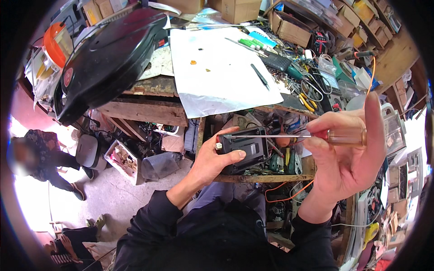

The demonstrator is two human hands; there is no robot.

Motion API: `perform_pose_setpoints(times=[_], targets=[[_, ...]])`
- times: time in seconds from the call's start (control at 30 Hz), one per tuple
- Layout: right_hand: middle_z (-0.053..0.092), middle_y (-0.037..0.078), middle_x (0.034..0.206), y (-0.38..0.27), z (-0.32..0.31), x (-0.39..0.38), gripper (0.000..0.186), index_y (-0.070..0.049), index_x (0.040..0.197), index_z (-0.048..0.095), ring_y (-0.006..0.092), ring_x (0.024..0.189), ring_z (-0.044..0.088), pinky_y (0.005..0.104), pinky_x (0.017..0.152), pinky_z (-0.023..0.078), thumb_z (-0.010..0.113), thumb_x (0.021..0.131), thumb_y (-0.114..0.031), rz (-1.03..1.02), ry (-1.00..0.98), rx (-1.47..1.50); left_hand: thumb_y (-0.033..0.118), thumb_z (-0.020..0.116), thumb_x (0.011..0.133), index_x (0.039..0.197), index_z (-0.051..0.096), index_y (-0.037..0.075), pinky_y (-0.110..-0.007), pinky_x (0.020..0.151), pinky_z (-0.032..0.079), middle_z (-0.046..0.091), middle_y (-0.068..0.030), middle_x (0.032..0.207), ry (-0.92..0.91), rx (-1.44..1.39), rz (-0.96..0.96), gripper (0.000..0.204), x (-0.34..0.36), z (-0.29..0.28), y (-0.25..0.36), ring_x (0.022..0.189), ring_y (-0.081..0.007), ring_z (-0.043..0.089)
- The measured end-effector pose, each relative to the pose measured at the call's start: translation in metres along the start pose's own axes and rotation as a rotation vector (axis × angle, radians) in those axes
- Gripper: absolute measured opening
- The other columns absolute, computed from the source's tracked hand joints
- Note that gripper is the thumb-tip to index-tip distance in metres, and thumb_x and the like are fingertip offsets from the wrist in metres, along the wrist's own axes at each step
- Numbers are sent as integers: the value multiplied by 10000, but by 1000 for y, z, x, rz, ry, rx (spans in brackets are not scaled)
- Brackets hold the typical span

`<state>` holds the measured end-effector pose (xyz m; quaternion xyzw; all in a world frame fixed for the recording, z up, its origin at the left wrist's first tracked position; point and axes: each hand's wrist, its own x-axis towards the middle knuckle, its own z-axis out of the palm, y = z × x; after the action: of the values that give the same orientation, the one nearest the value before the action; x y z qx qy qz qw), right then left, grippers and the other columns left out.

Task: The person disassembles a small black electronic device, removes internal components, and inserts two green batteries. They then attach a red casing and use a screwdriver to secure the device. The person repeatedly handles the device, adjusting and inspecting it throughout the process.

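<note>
My left hand (212, 158) is closed round the left end of a black rectangular device (248, 152), its thumb lying across the face. A small pale connector or knob shows at the device's left end. In my right hand (348, 158) is a screwdriver (344, 137) with a clear amber handle, pinched between thumb and fingers while one finger points up. The thin metal shaft runs leftward over the upper part of the device. Its tip lies near my left fingers; whether it touches the device I cannot tell.
Beyond the hands, a white sheet (212, 90) covers part of the bench, with black tweezers (259, 77) on it. An open drawer (271, 178) of tools lies beneath the device. A large black machine (113, 54) stands left. Cluttered tools and cables fill the right. Two people are at the left.
</note>
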<state>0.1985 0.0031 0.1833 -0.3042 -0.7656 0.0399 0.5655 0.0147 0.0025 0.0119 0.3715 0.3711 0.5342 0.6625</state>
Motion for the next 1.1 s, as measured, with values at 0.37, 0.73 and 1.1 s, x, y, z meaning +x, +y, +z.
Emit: perform_pose_setpoints(times=[0.37,0.73,1.1], targets=[[730,155,857,4,5,-1,807,90,1524,371,157,821,600,288,799,475,781,893,-201,-27,-6,130,123,810,831,1488,463,-24,-300,979,527,682,-99,1234,-16,31,15,757,0,0,-1,1082,-144,651],[717,178,927,-1,-4,6,641,102,1437,454,220,782,686,308,761,527,734,868,9,-73,-132,146,103,802,837,1481,474,-26,-297,953,545,688,-95,1220,0,7,17,734,0,1,-1,1066,-142,660],[687,215,956,-7,-13,12,671,84,1541,248,249,734,697,332,690,573,593,986,-69,-167,-44,258,136,799,829,1458,490,-26,-318,991,523,672,-113,1244,18,-22,13,719,2,-1,-2,1096,-157,645]])
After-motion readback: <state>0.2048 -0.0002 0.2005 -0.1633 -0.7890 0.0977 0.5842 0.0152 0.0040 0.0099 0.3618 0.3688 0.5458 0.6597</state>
